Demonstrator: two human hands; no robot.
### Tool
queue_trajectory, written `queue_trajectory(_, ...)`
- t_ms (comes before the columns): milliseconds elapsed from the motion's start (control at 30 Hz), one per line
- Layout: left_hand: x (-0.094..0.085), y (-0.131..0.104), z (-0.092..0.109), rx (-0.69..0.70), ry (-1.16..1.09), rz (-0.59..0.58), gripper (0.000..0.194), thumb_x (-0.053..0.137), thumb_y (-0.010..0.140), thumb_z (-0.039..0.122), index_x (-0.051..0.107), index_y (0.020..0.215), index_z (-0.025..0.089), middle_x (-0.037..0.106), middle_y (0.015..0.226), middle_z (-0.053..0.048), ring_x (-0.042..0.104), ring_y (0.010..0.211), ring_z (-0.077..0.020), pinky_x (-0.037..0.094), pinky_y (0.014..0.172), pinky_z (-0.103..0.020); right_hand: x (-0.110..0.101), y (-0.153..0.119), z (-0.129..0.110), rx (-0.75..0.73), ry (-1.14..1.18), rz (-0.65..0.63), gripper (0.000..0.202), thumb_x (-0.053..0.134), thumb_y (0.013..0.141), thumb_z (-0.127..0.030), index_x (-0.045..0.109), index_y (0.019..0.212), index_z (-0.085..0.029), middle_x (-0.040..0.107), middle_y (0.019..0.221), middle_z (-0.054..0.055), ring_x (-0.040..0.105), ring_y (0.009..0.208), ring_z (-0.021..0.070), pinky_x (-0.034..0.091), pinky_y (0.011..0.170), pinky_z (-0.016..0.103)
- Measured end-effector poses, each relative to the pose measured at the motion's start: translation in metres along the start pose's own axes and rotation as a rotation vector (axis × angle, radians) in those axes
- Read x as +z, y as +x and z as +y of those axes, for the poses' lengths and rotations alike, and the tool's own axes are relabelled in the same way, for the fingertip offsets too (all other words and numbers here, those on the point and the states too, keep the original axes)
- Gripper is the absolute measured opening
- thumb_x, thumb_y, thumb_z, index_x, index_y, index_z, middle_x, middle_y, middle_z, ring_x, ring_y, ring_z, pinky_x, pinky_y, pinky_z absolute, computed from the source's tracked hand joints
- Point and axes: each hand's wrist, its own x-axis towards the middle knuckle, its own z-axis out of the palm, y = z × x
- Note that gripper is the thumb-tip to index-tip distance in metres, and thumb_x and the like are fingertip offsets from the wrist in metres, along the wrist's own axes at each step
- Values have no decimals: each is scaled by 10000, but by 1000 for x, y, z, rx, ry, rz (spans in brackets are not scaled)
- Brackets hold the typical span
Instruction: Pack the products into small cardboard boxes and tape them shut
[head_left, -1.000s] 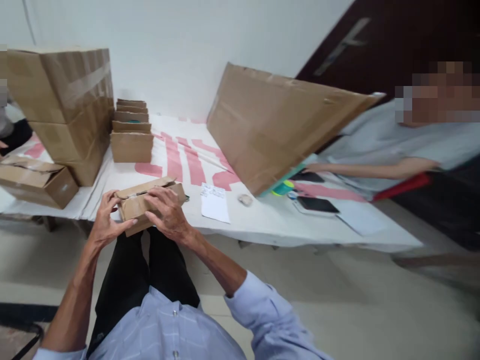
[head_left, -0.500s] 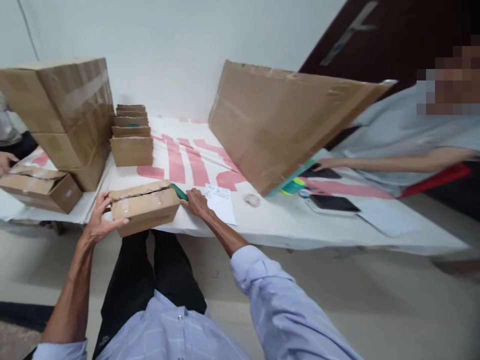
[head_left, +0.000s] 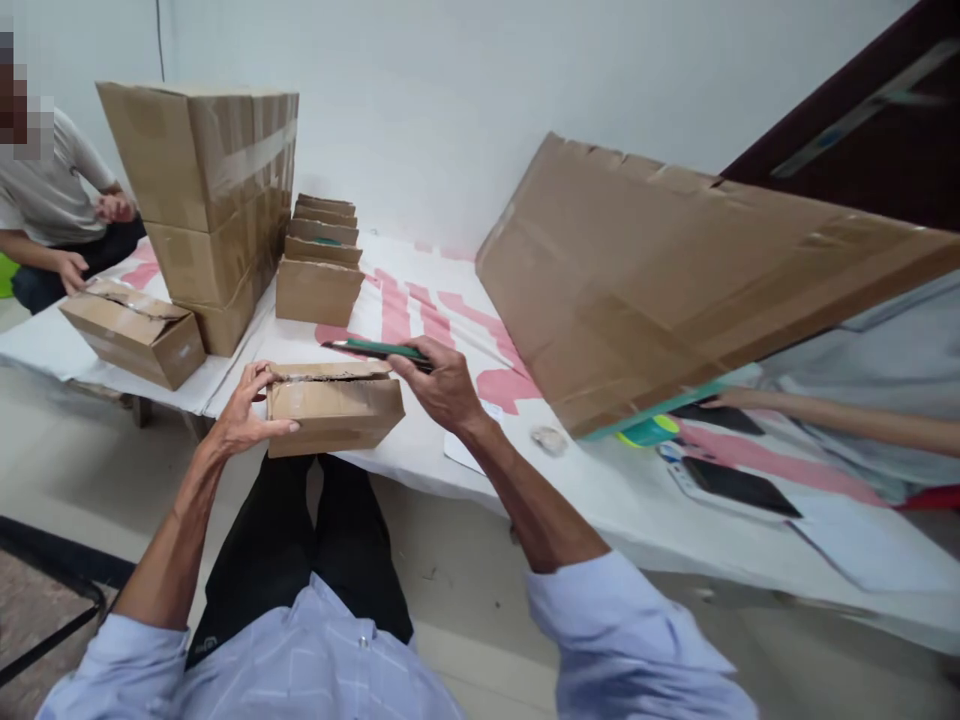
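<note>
A small cardboard box [head_left: 337, 412] rests at the table's front edge, with a ragged gap running along its top. My left hand [head_left: 246, 412] grips its left end, thumb on the front face and fingers at the back corner. In my right hand [head_left: 441, 385] is a green cutter [head_left: 379, 349], closed in the fingers. The cutter's blade end points left, above the back edge of the box. Between the cutter and the box top a small gap seems to show.
Tall stacked cartons [head_left: 202, 200], a row of open boxes [head_left: 316, 290] and another box [head_left: 139, 325] with a person's hand on it stand left. A large cardboard sheet [head_left: 675, 290] leans right, near a tape roll [head_left: 649, 431] and a scale [head_left: 731, 485]. Another person's arm reaches in from the right.
My right hand has lifted the cutter from beside the box's right end to above its back edge, blade end now leftward. The view has turned left, showing more of the person there.
</note>
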Motion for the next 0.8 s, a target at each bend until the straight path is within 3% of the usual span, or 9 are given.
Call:
queue_trajectory(100,0,-1,4,-4,-18,-3,680,942,678,528,646,1226,256,501,1463,-125,514,1430,-349,587,1082,-515,-3,13,-46,-223,45,-181,277,618,1035,-450,740,985,-207,744,931,69,676,842,229,526,794,350)
queue_trajectory(200,1,-2,7,1,-48,-13,660,946,684,485,638,1215,243,508,1437,-120,526,1398,-337,594,1059,-492,-2,23,-65,-304,-36,-268,269,612,1050,-425,744,993,-198,742,934,81,669,832,226,513,775,344)
queue_trajectory(500,3,-1,3,32,-57,0,686,959,679,485,646,1238,238,528,1386,-125,542,1359,-351,575,1074,-515,1,40,-73,-381,-359,-348,242,621,1066,-409,740,1083,-199,734,970,85,644,838,231,432,697,324)
queue_trajectory(800,5,1,-2,36,-54,14,706,954,661,522,664,1249,260,509,1420,-123,532,1390,-360,613,1014,-494,-1,43,-79,-401,-455,-429,203,615,1078,-384,736,1113,-226,750,1035,71,667,895,222,411,693,309)
